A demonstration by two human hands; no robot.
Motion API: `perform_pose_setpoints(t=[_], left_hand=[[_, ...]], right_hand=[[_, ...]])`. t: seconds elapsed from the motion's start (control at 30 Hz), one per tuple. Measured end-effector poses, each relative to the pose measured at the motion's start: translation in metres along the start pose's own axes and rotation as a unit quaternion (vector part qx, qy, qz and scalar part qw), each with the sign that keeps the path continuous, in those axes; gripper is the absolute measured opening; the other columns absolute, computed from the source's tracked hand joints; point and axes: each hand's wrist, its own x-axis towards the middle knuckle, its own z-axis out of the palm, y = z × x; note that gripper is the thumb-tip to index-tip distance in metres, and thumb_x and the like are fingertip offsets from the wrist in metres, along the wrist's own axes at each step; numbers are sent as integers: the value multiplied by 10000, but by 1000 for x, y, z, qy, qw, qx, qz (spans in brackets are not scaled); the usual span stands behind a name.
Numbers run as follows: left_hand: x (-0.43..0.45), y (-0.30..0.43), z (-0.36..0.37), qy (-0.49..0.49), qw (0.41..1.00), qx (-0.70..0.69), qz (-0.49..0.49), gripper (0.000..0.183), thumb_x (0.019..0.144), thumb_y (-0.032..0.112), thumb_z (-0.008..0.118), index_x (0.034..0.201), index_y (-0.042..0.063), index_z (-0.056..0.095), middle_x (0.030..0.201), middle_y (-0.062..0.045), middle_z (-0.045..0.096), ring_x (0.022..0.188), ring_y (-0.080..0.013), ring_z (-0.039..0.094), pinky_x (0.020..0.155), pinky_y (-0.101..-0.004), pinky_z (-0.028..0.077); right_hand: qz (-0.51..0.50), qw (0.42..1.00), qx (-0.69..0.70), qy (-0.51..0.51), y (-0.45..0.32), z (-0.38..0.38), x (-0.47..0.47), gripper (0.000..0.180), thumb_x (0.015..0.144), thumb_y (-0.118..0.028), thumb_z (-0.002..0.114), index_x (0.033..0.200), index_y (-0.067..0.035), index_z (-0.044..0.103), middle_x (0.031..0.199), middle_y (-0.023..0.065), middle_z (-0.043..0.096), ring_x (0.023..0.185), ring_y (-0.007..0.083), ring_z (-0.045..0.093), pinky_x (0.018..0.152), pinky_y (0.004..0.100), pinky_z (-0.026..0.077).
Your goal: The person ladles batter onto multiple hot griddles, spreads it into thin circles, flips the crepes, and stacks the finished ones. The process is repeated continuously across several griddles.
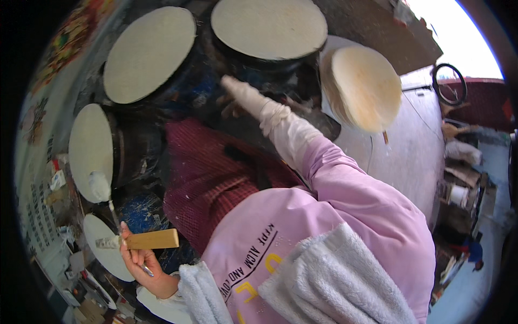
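My left hand (141, 263) is closed round a thin-handled ladle and a scraper with a flat wooden handle (153, 239) and a whitish-smeared blade. The batter-coated ladle head (99, 186) lies over the lower end of a round griddle (90, 150) covered in a pale layer. Below it, another pale-covered round (107, 247) is partly behind the scraper. My right hand (243, 95) reaches out, blurred, between two larger coated griddles, one at upper left (149, 54) and one at top (269, 28); whether it holds anything is unclear. Right of it is a stack of thin round flatbreads (366, 89).
Dark drum-like bodies (137, 146) stand beneath the griddles, close about my legs. A pale round board (327, 60) lies under the flatbread stack. Cluttered boxes and packets (89, 310) line the left side. A person (471, 251) is far off at the right.
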Motion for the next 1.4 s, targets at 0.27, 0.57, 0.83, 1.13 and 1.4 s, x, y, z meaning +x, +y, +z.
perform_pose_setpoints(t=[0.27, 0.57, 0.83, 1.13, 1.4], left_hand=[[18, 13, -27, -37, 999, 5, -22, 446, 997, 113, 548, 1387, -88, 467, 798, 12, 394, 559, -5, 265, 496, -145, 283], [1, -6, -32, -162, 853, 397, 298, 453, 991, 30, 500, 1427, -68, 422, 1190, -143, 541, 1004, -158, 520, 787, -206, 421], [26, 18, -97, -206, 976, 75, 16, 471, 984, -24, 466, 1451, -32, 404, 1402, -194, 509, 1187, -239, 531, 910, -272, 456], [4, -13, -40, -251, 953, 139, 102, 505, 971, 14, 460, 1466, -22, 367, 1489, -198, 451, 1297, -286, 498, 1042, -327, 411], [-27, -9, -33, 79, 990, -113, -33, 459, 965, 100, 550, 1395, -37, 465, 1040, -43, 656, 456, 14, 379, 370, -149, 316]], right_hand=[[143, 923, -144, 326, 233, -147, -100, 325, 931, -310, 633, 1085, -31, 699, 755, 62, 679, 561, 166, 625, 486, 327, 471], [245, 690, -513, 448, 239, -244, -93, 691, 867, -473, 640, 1439, -123, 471, 1390, 204, 553, 1253, 355, 564, 1029, 435, 465], [218, 671, -571, 419, 278, -274, -71, 632, 830, -425, 682, 1333, -59, 572, 1245, 188, 649, 1123, 340, 642, 935, 404, 510], [244, 872, -306, 294, 152, -228, -159, 485, 748, -302, 760, 1119, -2, 676, 953, 156, 732, 904, 273, 705, 826, 386, 536], [-84, 919, -384, 35, 47, -43, -63, 208, 824, -135, 731, 970, -10, 653, 826, 66, 671, 755, 138, 618, 709, 292, 500]])
